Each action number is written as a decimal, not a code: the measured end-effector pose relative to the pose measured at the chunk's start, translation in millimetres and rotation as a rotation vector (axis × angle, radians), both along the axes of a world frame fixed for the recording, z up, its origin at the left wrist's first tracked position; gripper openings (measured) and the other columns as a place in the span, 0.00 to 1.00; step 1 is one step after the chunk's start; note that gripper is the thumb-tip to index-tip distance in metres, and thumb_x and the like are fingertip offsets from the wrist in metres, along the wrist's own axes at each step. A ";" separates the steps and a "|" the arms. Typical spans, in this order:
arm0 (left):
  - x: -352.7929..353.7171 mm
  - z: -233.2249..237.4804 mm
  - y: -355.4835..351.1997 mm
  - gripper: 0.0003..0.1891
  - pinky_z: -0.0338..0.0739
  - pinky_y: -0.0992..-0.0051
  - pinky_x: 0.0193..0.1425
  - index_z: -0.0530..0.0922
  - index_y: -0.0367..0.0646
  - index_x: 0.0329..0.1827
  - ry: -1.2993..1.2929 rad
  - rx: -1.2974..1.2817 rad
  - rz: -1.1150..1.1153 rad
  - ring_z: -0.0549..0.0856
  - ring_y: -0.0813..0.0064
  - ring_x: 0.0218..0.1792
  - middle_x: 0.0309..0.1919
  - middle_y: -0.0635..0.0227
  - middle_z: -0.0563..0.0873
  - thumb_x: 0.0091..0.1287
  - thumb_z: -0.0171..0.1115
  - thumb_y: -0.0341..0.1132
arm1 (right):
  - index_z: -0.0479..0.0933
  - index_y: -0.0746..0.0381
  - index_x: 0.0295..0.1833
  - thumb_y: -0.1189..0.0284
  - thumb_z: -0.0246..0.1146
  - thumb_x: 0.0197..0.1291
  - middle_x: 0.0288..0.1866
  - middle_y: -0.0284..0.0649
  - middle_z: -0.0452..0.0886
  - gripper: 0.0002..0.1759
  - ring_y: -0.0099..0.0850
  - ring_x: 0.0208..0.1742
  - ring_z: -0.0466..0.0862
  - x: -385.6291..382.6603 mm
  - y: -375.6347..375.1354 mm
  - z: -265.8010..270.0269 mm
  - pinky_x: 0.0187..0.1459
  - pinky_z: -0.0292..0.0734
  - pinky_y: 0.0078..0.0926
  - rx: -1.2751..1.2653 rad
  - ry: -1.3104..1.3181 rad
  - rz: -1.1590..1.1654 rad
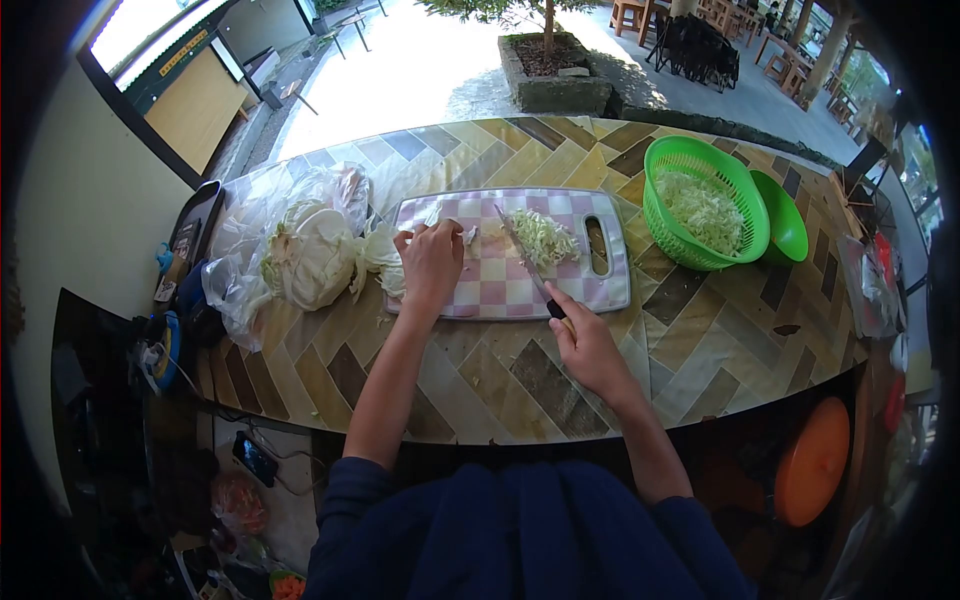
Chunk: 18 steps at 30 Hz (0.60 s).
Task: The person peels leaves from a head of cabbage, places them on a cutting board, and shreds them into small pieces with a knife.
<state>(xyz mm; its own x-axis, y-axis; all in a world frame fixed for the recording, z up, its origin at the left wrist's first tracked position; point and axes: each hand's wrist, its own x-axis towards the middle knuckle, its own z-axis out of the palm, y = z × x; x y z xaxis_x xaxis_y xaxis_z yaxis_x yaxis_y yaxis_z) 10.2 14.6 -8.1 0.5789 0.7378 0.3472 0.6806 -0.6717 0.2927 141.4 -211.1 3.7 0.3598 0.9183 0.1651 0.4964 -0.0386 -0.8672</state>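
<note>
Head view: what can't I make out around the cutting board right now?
Cabbage piece: mostly covered by the left hand, so its size is hidden.
Knife: the handle is buried in the right hand; only the blade shows.
Knife edge: too thin to tell whether it touches the cutting board.
Packets at the table's right edge: blurred by lens distortion.

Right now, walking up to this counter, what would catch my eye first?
The pink checked cutting board in the middle of the tiled counter, where the right hand holds a knife beside a pile of shredded cabbage and the left hand presses down, curled. To its right stands a bright green colander of more shreds; to its left lies a pale cabbage head on plastic.
</note>
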 end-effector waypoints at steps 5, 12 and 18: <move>0.8 -4.0 5.0 0.07 0.60 0.59 0.60 0.85 0.49 0.43 0.017 0.095 -0.037 0.83 0.67 0.49 0.43 0.68 0.87 0.63 0.63 0.36 | 0.66 0.60 0.72 0.78 0.55 0.67 0.52 0.56 0.80 0.27 0.43 0.49 0.81 -2.1 -2.6 0.8 0.55 0.73 0.31 -0.049 0.020 0.001; 4.4 14.7 -6.8 0.08 0.61 0.59 0.58 0.85 0.50 0.43 -0.054 -0.280 -0.100 0.86 0.67 0.41 0.38 0.70 0.89 0.65 0.64 0.39 | 0.66 0.60 0.72 0.78 0.55 0.67 0.56 0.57 0.78 0.27 0.45 0.54 0.81 -5.8 -5.1 7.6 0.58 0.72 0.31 -0.046 0.040 0.001; 10.5 15.4 -20.5 0.07 0.62 0.60 0.57 0.85 0.50 0.40 0.054 -0.234 -0.097 0.85 0.67 0.40 0.35 0.72 0.89 0.64 0.65 0.40 | 0.65 0.62 0.71 0.77 0.55 0.66 0.52 0.58 0.78 0.27 0.55 0.50 0.80 -11.2 -2.1 6.5 0.53 0.74 0.40 0.011 0.007 0.012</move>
<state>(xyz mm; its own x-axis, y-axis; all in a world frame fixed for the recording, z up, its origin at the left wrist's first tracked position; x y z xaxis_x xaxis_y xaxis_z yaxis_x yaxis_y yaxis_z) 20.7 -5.9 7.3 0.6641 0.7345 0.1397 0.6351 -0.6528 0.4130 130.2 -213.2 10.2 0.3497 0.9207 0.1731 0.4910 -0.0228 -0.8708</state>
